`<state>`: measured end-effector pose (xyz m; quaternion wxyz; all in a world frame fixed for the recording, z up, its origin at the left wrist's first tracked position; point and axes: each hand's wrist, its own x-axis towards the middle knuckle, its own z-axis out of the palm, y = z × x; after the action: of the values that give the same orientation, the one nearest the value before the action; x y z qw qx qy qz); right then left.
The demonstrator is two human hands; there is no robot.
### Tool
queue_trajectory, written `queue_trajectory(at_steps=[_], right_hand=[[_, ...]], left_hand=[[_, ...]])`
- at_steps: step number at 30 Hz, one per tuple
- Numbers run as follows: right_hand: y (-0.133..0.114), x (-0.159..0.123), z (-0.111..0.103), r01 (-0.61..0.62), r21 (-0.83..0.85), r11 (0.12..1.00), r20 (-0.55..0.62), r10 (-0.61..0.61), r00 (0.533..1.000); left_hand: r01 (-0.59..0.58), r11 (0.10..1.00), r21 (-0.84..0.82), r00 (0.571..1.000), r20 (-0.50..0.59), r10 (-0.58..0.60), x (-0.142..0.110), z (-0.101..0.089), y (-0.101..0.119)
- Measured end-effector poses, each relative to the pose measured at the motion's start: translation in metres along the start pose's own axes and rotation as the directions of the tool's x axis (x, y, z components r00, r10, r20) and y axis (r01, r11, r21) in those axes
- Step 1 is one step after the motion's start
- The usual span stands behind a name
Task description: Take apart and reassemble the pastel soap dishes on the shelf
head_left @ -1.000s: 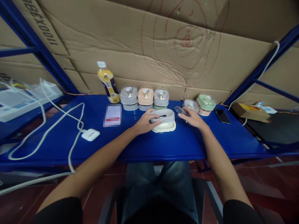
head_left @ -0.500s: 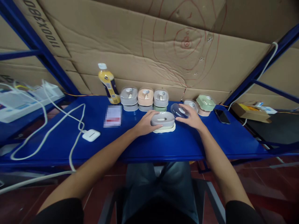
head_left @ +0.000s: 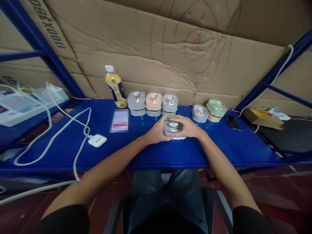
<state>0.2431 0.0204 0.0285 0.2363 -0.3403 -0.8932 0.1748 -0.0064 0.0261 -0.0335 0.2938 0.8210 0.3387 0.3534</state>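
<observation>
A small grey plastic box (head_left: 168, 132) with a clear lid (head_left: 179, 126) over it is at the middle of the table, between my two hands. A round white sticker (head_left: 174, 124) shows on the lid. Curled around the box's left side is my left hand (head_left: 157, 131), thumb along the front. My right hand (head_left: 191, 126) wraps the right side and the lid, fingers over the back edge and thumb in front. Beneath the box, a strip of a cream-white base piece (head_left: 179, 138) shows; most of it is hidden.
Similar stacked boxes in grey (head_left: 136, 101), peach (head_left: 153, 101) and green (head_left: 216, 108) line the back. A yellow bottle (head_left: 116, 89), a blurred-out card (head_left: 120, 120), a white earbud case (head_left: 97, 140) with cables, and a phone (head_left: 233, 122) also lie on the blue table (head_left: 151, 156).
My right hand has brought the clear lid leftward onto the grey box. My left hand has shifted from the box's inside to its outer side; the grey piece now sits lower.
</observation>
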Motion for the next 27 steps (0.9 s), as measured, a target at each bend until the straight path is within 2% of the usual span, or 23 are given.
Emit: queue_trajectory(at_steps=[7, 12, 21, 27], right_hand=[[0.000, -0.011, 0.011, -0.019, -0.031, 0.999, -0.090, 0.016, 0.996], [0.000, -0.012, 0.015, -0.056, -0.088, 0.995, -0.110, 0.046, 0.993], [-0.014, -0.013, 0.018, -0.096, -0.191, 0.977, -0.090, 0.080, 0.993], [-0.003, -0.019, 0.013, -0.075, -0.104, 0.992, -0.047, 0.070, 0.996]], left_hand=[[-0.051, 0.998, 0.022, 0.998, 0.023, 0.050, 0.000, 0.001, -0.002], [-0.065, 0.998, 0.026, 0.998, 0.024, 0.065, -0.001, 0.000, -0.002], [-0.075, 0.996, 0.053, 0.994, 0.083, 0.070, 0.000, -0.001, -0.003], [-0.065, 0.996, 0.056, 0.996, 0.073, 0.060, -0.001, -0.003, -0.003]])
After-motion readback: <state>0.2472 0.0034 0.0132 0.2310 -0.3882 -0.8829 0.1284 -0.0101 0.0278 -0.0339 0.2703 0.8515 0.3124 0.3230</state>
